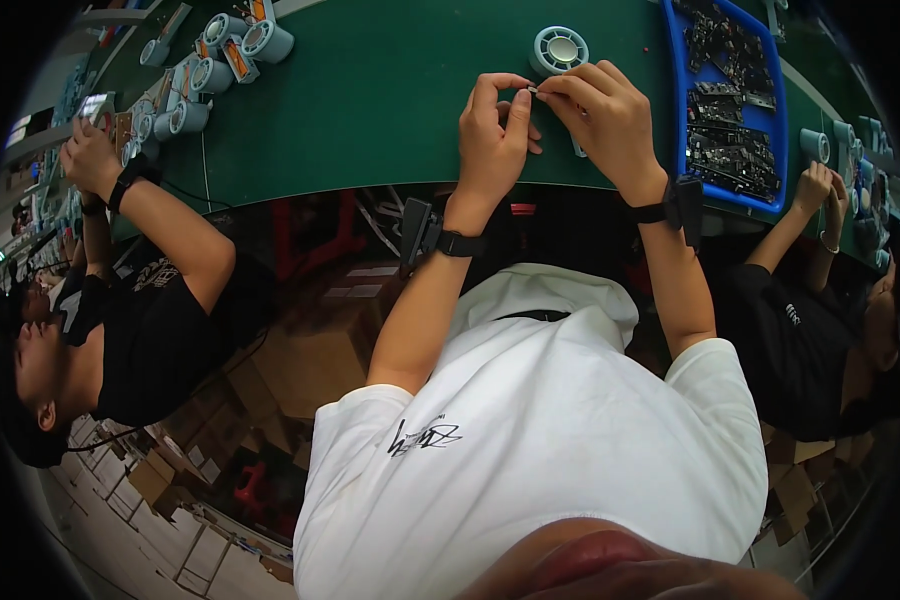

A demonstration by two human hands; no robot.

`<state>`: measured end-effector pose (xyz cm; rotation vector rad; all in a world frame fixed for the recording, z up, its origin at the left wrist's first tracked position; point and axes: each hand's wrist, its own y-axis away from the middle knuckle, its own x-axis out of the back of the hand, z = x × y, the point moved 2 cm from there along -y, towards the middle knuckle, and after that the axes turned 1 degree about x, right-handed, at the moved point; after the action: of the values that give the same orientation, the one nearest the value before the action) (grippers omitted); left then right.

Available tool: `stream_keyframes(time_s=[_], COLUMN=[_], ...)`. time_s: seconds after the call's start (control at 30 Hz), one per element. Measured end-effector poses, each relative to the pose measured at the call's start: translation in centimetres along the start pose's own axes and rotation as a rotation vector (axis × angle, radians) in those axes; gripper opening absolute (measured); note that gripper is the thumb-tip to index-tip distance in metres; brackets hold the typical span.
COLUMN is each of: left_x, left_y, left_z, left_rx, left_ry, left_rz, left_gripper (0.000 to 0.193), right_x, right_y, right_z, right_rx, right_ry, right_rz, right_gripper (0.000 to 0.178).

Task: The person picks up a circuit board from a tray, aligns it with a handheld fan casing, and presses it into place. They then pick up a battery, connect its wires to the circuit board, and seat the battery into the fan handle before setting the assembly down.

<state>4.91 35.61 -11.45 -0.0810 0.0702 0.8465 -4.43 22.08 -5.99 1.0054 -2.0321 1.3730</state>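
My left hand (495, 135) and my right hand (613, 120) meet above the green table. Thumb and forefinger of each are pinched together on one tiny part (533, 90), with a pale spot showing; it is too small to name. Just beyond the fingertips lies a light-blue handheld fan (560, 48), its round grille facing up. My right hand covers much of the fan's body, and a bit of its pale lower end shows below the fingers. Each of my wrists carries a black strap with a small device.
A blue tray (679, 130) full of small black circuit boards stands to the right. More fan bodies (210, 75) crowd the left of the green table (370, 100). Co-workers sit on both sides, their hands (92, 158) over the bench. Cardboard boxes (320, 350) stand below.
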Motion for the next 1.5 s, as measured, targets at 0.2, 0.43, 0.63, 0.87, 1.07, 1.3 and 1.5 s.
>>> stream_keyframes(time_s=[0.2,0.43,0.63,0.87,1.07,1.3,1.5], left_x=[-0.1,1.4,0.8,1.4,1.8,1.1,1.3], left_y=[0.6,0.6,0.2,0.1,0.8,0.8,0.1], left_z=[0.5,0.9,1.2,0.0,-0.2,0.0,0.7], left_rx=[0.009,0.168,0.133,0.127,0.078,0.155,0.084], left_ry=[-0.024,0.144,0.199,0.172,0.114,0.158,0.165], left_rz=[0.06,-0.066,-0.128,-0.23,-0.255,-0.186,-0.146], left_gripper=[0.013,0.016,0.017,0.015,0.013,0.013,0.017], right_x=[0.8,1.7,2.1,2.0,1.0,1.3,0.5], right_y=[-1.7,-3.3,-4.0,-2.4,-0.7,2.5,4.5], right_z=[-2.2,0.0,1.6,2.0,1.7,-0.2,1.1], right_rx=[0.009,0.042,0.093,0.163,0.111,-0.084,-0.489], right_ry=[0.113,-0.034,-0.085,-0.102,-0.138,-0.265,-0.457], right_rz=[-0.103,-0.203,-0.194,-0.153,-0.067,0.208,0.082], right_gripper=[0.01,0.011,0.014,0.014,0.013,0.018,0.022])
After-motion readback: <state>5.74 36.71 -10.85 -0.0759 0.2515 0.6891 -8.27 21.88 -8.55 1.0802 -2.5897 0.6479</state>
